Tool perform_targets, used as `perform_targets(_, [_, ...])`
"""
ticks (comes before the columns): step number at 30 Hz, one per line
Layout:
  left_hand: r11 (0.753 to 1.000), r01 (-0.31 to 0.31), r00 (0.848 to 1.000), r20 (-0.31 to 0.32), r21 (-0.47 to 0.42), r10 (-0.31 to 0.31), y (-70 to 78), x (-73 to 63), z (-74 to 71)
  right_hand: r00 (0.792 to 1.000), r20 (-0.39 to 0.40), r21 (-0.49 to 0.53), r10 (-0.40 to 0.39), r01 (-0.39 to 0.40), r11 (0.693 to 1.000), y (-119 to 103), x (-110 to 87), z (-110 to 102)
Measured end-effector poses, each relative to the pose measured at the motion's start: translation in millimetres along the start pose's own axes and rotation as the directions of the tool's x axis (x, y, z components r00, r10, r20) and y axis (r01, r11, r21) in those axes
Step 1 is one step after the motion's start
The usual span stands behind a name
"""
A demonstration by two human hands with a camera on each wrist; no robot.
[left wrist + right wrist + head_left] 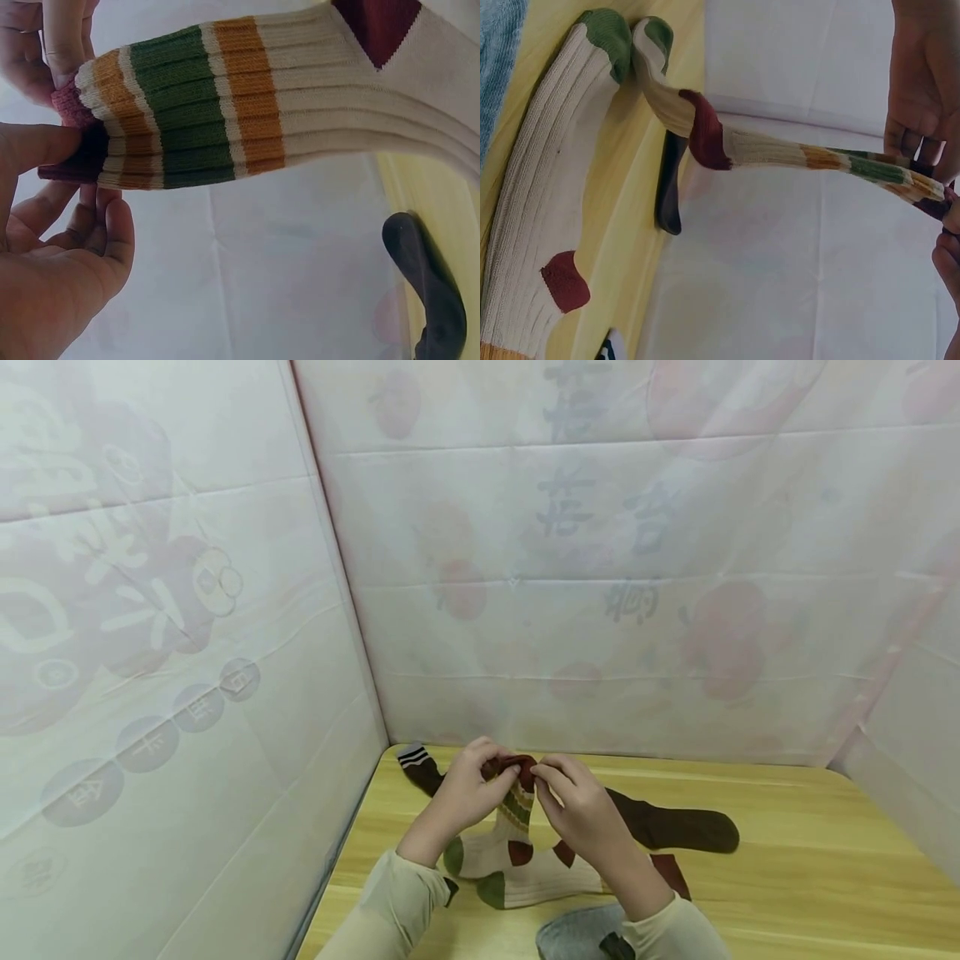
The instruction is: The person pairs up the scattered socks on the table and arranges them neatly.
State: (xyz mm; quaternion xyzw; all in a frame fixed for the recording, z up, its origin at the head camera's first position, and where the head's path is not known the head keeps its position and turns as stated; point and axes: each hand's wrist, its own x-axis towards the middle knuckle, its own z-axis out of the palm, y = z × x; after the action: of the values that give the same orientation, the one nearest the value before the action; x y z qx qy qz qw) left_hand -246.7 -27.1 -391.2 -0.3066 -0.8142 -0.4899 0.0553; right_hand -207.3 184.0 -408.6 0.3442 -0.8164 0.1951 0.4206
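Observation:
Both hands hold a cream ribbed sock up by its dark red cuff, so it hangs with its green toe at the table. My left hand pinches the left side of the cuff, thumb against the knit. On the cuff's other side, my right hand pinches the edge between thumb and fingers. Green and orange bands cross the leg of this sock in the left wrist view. A matching sock lies flat on the table, partly hidden by the right forearm in the head view.
A dark brown sock lies behind the right hand. Beyond the left hand is a dark sock end with a grey, striped tip. Grey-blue fabric shows at the front of the wooden table. Printed cloth walls enclose the table.

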Motion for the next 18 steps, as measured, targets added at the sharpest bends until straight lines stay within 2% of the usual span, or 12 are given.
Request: perform_targets(18, [0.997,-0.073,0.997,-0.032,0.000,0.073,4.1,1.0,1.4,0.999,-0.002,-0.008,0.040,-0.040,0.999,2.4,2.6,-4.4])
